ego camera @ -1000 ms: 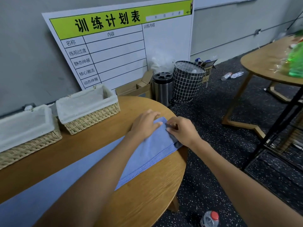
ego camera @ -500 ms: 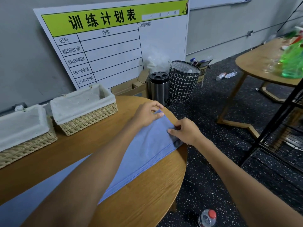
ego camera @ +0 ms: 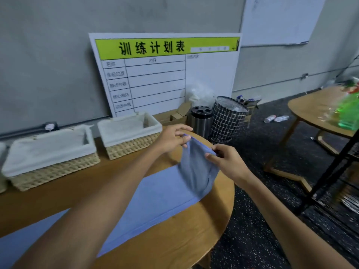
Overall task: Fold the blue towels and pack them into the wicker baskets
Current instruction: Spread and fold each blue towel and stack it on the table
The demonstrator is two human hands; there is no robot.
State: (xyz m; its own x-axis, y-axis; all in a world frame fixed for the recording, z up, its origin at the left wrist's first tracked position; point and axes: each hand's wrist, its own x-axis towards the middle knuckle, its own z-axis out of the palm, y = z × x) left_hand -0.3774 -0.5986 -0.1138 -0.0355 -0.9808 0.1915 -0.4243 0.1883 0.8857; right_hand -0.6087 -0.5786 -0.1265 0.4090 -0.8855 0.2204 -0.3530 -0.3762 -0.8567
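- A long blue towel (ego camera: 155,193) was laid across a round wooden bench (ego camera: 174,245), its far end, at about 1 o'clock from the viewer, being lifted off the surface.
- One far corner was pinched by the left hand (ego camera: 172,139), thumb against fingers; the other corner was pinched by the right hand (ego camera: 226,160).
- Two wicker baskets with white cloth liners were seen at about 10 and 11 o'clock: the nearer basket (ego camera: 50,158) and the farther basket (ego camera: 130,133). No towel was visible in either.
- Progress was judged early: the first fold was only being started, and all packing was left to do.
- Compared with half a second earlier, the towel end, then held flat on the bench, had been raised into the air, and the view had been tilted upward.
- A wire bin (ego camera: 227,119) was seen on the floor behind the bench.
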